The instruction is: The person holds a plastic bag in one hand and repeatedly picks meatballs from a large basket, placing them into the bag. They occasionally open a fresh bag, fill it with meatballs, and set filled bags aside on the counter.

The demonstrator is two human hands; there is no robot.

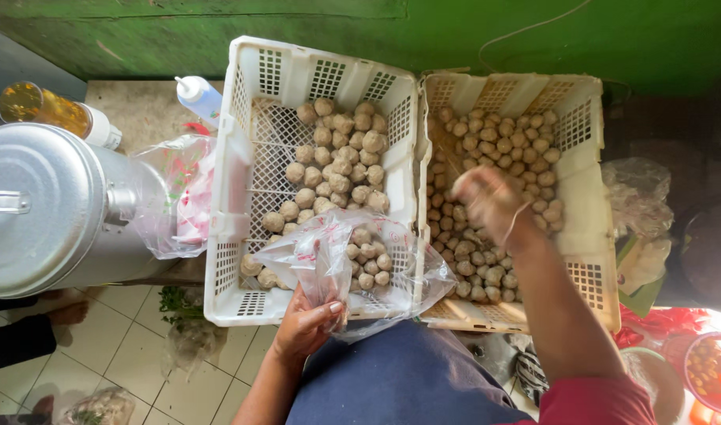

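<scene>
While two white crates sit side by side, each strewn with beige meatballs, the left hand pinches a clear plastic bag holding about a dozen, mouth pointing right. Blurred, the right hand hovers over the right crate; its grip is unclear.

left hand: low at about 7 o'clock, fingers curled, thumb on top, pinched closed
left forearm: bare, runs from 7 o'clock edge up toward centre
right hand: just right of centre, toward 2 o'clock, blurred, fingers bunched downward; grip unclear
right forearm: bare, slants down to 5 o'clock
right sleeve: red, at bottom edge
</scene>
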